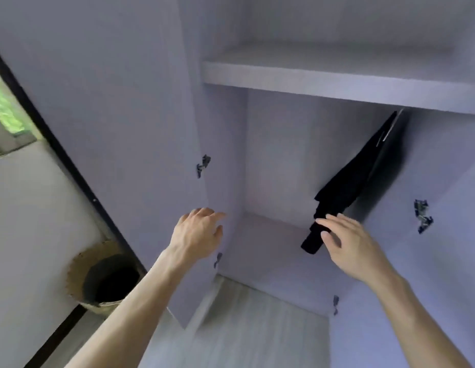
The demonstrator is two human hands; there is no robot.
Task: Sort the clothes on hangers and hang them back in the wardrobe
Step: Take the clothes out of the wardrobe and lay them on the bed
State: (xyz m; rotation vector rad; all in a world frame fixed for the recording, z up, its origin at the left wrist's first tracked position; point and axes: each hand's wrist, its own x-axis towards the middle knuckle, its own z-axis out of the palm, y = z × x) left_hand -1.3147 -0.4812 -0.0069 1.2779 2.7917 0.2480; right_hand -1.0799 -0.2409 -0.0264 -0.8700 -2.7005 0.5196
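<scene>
1. My left hand point(197, 232) is raised with its fingers point(215, 215) loosely bent and holding nothing. Their tips are right at the inner edge of the open left door point(124, 115); I cannot tell whether they touch it.
2. My right hand point(350, 245) is spread wide, with its fingers point(329, 223) nearly straight and gripping nothing.
3. The black garment point(364, 176) hangs tilted inside the wardrobe point(278, 155). It runs up and to the right from my right fingertips, and its lower end lies just behind them. The blur hides any contact.
4. A shelf point(337, 78) crosses well above both hands.
5. A door hinge point(203, 164) sits just above my left fingers.
6. A woven basket point(98, 274) stands on the floor, down and to the left of my left hand.
</scene>
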